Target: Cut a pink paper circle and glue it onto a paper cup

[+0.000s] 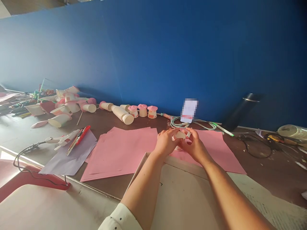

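Observation:
A small white paper cup (179, 136) is between my two hands, over pink paper (220, 150). My left hand (167, 141) has its fingers curved around the cup's left side and far rim. On the other side my right hand (193, 145) is closed, its thumb reaching toward the cup. Between the right thumb and fingers a small white piece (188, 134) shows; whether it belongs to the cup I cannot tell. The cup's lower part is mostly hidden by the hands.
Several pink-topped paper cups (143, 110) and a cup stack (121, 114) line the blue wall. Left lie pink sheets (120, 153), a glue gun (63, 136) and a red cutter (82, 134). A phone (189, 111) leans behind my hands; a dark bottle (240, 110) stands right.

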`<state>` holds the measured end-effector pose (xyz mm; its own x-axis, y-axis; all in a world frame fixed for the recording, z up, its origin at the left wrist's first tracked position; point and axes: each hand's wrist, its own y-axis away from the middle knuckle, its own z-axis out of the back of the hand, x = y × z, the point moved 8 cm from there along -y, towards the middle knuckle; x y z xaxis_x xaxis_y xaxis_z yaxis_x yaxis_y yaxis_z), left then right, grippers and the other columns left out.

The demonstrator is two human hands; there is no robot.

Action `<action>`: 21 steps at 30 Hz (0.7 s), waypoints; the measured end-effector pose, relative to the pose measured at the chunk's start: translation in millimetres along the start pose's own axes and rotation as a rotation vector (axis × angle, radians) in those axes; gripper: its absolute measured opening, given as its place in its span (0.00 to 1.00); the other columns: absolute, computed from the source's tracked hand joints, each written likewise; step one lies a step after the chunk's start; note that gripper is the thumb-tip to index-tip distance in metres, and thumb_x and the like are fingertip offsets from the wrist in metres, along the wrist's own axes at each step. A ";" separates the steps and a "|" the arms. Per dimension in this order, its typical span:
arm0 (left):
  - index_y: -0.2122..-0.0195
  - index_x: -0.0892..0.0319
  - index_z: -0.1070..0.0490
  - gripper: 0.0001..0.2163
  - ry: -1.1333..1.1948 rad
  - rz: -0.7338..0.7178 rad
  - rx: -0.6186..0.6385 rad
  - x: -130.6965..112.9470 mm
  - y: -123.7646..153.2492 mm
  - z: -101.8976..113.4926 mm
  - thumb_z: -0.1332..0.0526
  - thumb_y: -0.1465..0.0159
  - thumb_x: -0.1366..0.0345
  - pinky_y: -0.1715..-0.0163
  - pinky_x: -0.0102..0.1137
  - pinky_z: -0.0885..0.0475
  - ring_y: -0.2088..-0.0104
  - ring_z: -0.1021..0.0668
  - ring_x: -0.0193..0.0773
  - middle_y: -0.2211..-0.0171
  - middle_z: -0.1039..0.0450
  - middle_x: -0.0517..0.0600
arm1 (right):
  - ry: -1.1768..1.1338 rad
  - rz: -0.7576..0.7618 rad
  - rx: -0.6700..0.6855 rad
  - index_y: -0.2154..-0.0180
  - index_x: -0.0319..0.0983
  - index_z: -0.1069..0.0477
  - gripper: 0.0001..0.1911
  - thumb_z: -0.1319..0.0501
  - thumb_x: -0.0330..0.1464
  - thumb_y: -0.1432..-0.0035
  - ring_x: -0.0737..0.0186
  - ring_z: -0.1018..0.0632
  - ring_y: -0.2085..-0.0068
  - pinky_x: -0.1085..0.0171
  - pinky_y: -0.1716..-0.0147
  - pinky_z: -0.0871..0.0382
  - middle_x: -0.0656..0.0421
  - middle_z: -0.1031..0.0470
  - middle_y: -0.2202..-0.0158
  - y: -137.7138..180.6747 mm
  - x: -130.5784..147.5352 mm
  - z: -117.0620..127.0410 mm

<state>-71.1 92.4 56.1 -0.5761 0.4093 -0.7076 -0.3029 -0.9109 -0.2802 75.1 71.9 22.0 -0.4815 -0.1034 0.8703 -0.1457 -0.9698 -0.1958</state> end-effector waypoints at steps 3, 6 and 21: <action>0.47 0.43 0.29 0.19 -0.004 0.008 -0.002 -0.6 0.7 1.1 0.38 0.41 0.58 0.46 0.37 0.36 0.50 0.28 0.43 0.50 0.25 0.43 | 0.025 -0.038 -0.027 0.42 0.47 0.43 0.37 0.32 0.42 0.51 0.53 0.27 0.45 0.56 0.51 0.31 0.51 0.32 0.42 0.4 0.9 -1.1; 0.46 0.44 0.29 0.20 -0.008 0.005 -0.007 -0.1 0.5 0.6 0.38 0.41 0.58 0.45 0.37 0.36 0.50 0.28 0.43 0.50 0.25 0.43 | 0.035 -0.074 -0.040 0.42 0.47 0.43 0.36 0.33 0.41 0.51 0.53 0.26 0.48 0.59 0.55 0.29 0.52 0.29 0.45 0.6 -0.2 -1.5; 0.39 0.51 0.36 0.22 0.202 -0.027 -0.124 3.4 3.2 10.1 0.48 0.34 0.56 0.45 0.33 0.34 0.45 0.29 0.40 0.42 0.31 0.47 | -0.056 -0.037 -0.038 0.44 0.47 0.39 0.35 0.33 0.45 0.53 0.53 0.22 0.57 0.57 0.64 0.25 0.55 0.25 0.53 -1.8 -5.8 -8.3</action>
<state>-81.7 91.4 59.4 -0.4016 0.4263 -0.8105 -0.2136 -0.9042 -0.3698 71.0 76.1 13.6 -0.4265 -0.0809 0.9009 -0.1957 -0.9642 -0.1792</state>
